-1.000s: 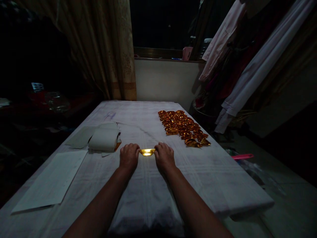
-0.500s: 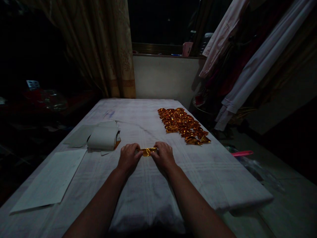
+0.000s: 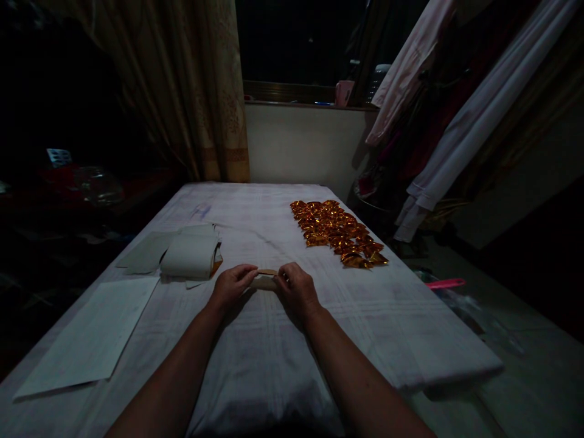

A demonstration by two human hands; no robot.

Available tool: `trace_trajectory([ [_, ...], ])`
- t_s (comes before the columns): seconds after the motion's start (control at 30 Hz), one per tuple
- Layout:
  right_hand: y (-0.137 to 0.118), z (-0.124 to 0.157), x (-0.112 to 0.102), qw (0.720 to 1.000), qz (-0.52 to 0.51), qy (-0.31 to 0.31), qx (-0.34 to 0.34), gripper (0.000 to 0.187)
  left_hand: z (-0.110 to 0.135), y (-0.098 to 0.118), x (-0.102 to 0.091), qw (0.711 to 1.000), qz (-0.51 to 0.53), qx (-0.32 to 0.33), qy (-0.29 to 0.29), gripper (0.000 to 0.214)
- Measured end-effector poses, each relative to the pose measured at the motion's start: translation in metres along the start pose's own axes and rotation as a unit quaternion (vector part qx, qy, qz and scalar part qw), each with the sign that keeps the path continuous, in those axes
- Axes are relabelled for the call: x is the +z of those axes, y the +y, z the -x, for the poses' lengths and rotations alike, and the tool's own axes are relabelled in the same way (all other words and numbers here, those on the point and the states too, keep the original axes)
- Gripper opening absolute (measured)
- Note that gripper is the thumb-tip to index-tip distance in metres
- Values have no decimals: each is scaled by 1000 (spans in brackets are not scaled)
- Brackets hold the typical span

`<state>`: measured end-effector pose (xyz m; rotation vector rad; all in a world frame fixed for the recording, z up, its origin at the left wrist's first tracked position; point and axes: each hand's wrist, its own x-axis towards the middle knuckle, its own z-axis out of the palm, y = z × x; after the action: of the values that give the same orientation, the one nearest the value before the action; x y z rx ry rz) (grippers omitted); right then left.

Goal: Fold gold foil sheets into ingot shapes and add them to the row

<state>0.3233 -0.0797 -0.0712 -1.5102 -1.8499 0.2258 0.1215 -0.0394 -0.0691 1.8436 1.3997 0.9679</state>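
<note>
Between my two hands is a small folded piece of foil paper (image 3: 264,281), its pale, dull side showing toward me. My left hand (image 3: 232,286) pinches its left end, and my right hand (image 3: 297,286) grips the right end. Left of my hands lies a curled stack of pale paper sheets (image 3: 189,255) with a gold edge at its right side. Several shiny gold folded foil pieces (image 3: 331,225) sit in rows at the back right of the table.
A flat white sheet (image 3: 86,340) lies at the left of the cloth-covered table (image 3: 378,322). Clothes (image 3: 438,158) hang at the right, past the table edge. A curtain (image 3: 201,91) and a sill with a pink cup (image 3: 344,93) are behind.
The foil paper's gold face showed toward me before; now its pale side does. My hands have shifted slightly left and still hold both ends.
</note>
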Motion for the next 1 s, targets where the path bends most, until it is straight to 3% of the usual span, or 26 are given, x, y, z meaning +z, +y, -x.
trace_trajectory([
  [0.37,8,1,10,996,-81,20,35,22,9,0,4,994,-13,24,102,34],
  [0.63,10,-2,9,993,-104,27,52,25,12,-1,4,991,-79,41,98,25],
  [1.0,0,-2,6,994,-83,37,52,26,16,15,6,977,-188,8,99,26],
])
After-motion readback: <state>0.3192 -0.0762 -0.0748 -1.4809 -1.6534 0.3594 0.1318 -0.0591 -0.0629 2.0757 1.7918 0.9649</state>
